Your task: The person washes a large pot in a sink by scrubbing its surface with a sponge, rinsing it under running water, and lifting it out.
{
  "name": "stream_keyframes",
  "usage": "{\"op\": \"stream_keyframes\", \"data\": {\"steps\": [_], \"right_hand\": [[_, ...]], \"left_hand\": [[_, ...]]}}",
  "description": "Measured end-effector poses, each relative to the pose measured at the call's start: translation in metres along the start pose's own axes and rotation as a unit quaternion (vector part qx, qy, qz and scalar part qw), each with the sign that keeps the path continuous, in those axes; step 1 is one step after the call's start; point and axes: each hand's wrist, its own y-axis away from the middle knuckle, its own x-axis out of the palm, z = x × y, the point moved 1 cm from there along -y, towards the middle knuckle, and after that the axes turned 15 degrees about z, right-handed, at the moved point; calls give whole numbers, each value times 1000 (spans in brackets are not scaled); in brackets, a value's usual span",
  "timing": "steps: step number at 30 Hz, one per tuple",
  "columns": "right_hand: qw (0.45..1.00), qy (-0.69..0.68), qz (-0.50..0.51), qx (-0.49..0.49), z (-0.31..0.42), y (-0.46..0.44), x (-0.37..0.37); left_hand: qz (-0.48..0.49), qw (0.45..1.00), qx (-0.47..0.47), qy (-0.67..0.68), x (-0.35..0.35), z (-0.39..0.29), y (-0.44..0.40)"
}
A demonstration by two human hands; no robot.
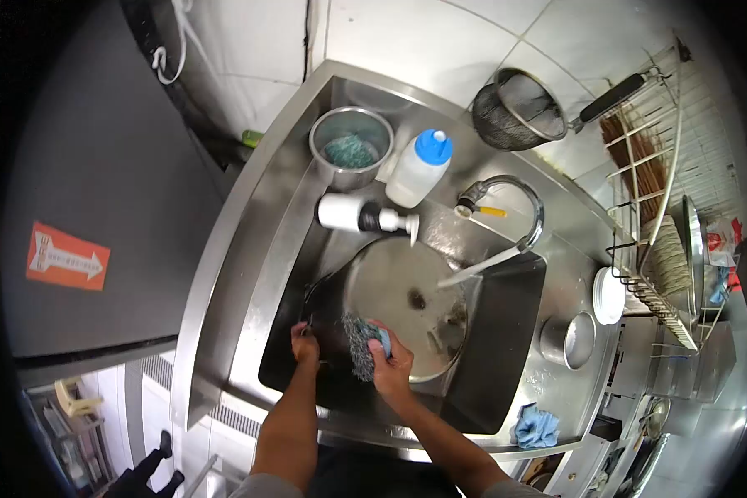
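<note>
My right hand (393, 363) is closed around a grey steel wool scrubber (358, 347) together with a light blue pad. It is over the near side of a large round pan (407, 278) in the sink basin. Cloudy water and dark bits lie in the pan. My left hand (305, 344) grips the pan's left edge with curled fingers; whether it holds a handle or the rim I cannot make out. From the curved faucet (539, 217), a stream of water (481, 268) runs down into the pan.
Behind the basin are a steel pot (322, 166) with a green scrubber, a blue-capped bottle (415, 176) and a white pump bottle (340, 212) on its side. A strainer (506, 124) hangs near a wire rack (672, 191). At right sit a metal cup (554, 340) and blue cloth (535, 427).
</note>
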Motion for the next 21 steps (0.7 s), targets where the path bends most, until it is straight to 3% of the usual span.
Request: {"op": "stream_keyframes", "data": {"steps": [2, 4, 5, 6, 8, 9, 10, 11, 12, 15, 16, 18, 20, 21], "right_hand": [[972, -184, -104, 102, -47, -8, -12], [923, -290, -216, 136, -86, -39, -40], [889, -380, -202, 154, -73, -52, -58], [909, -346, -205, 106, -103, -55, -70], [977, -20, -185, 101, -85, -49, -89], [971, 137, -175, 91, -80, -44, -92], [972, 135, -167, 94, -78, -38, -94], [952, 284, -108, 48, -75, -31, -94], [905, 423, -45, -7, -74, -27, -95], [883, 468, -10, -25, -86, -18, -101], [877, 480, -10, -24, -96, -16, -103], [867, 498, -13, 1, -97, -16, -115], [862, 506, -31, 15, -99, -24, -128], [855, 518, -17, 17, -82, -30, -131]], "left_hand": [[2, 1000, -11, -4, 10, 5, -13], [17, 999, -49, -10, 13, 37, -29], [35, 997, -68, -11, 14, 56, -36], [63, 995, -82, -10, 16, 78, -44], [175, 980, -98, 8, 13, 133, -54], [258, 963, -79, 23, 13, 159, -62], [279, 948, -143, 60, 16, 145, -44], [295, 928, -208, 93, 20, 110, -17], [332, 913, -236, 39, 26, 102, -8], [448, 823, -158, -311, 59, 96, -9], [436, 787, -97, -426, 74, 87, -21], [313, 804, -10, -506, 103, 48, -50], [172, 916, 5, -361, 125, -63, -56], [223, 903, 17, -367, 132, -95, -62]]}}
